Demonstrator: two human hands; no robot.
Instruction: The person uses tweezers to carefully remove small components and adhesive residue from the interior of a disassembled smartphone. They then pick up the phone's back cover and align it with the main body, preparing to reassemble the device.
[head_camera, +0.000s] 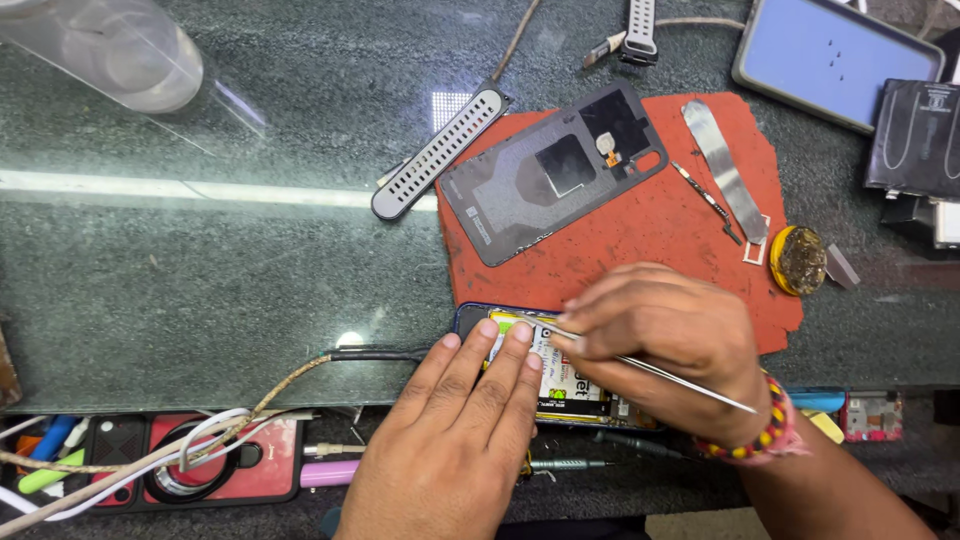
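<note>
Two hands over one opened phone (560, 375) at the near edge of the bench (200, 290).

- Left hand (455, 440): flat, fingers together, pressing on the phone's battery (555, 385); grips nothing.
- Right hand (670, 345): pinched round thin metal tweezers (660, 372), tips at the battery's upper edge, handle end trailing toward the beaded wristband (760, 425).
- Phone: partly on the red mat (650, 230), partly over the bench edge.
- Back cover (555, 170): on the mat, inner face up, well apart from the phone.
- Metal pry tool (725, 165) and small flex strip (705, 195): on the mat, right side.
- Round yellow tin (798, 260): just off the mat's right edge.
- Perforated strap (440, 150): beside the cover.
- Cables (200, 440): tray below the bench.

Handling note, as judgement: keep the left hand's pressure steady so the phone cannot slide off the edge; keep the tips shallow and away from the battery skin.
</note>
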